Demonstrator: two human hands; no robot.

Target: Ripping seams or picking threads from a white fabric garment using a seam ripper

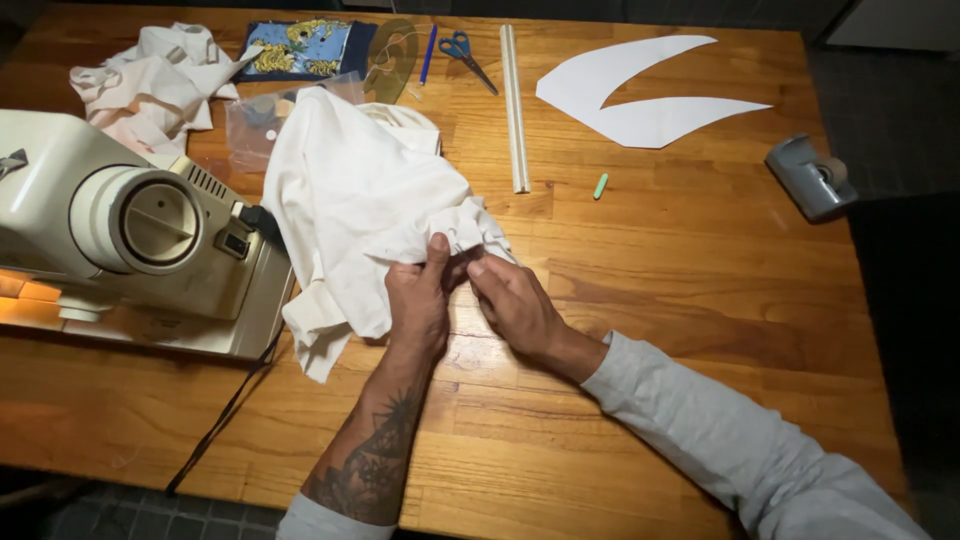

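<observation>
Both hands pinch one bunched edge of the white cloth (350,190): left hand (418,300) and right hand (515,305) closed on it. Cloth lies on the wooden table (680,260), just beside the sewing machine (130,240).

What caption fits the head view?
Both hands, left and right, pinch white cloth beside a sewing machine.

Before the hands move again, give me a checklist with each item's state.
1. Left hand pinches the white fabric: ok.
2. Right hand grips the same bunched edge: ok.
3. Fabric lies apart from the scissors: ok.
4. Fabric kept off the sewing machine: not ok, it touches the machine's near corner.
5. Needle area free of cloth: cannot tell, out of view.
</observation>
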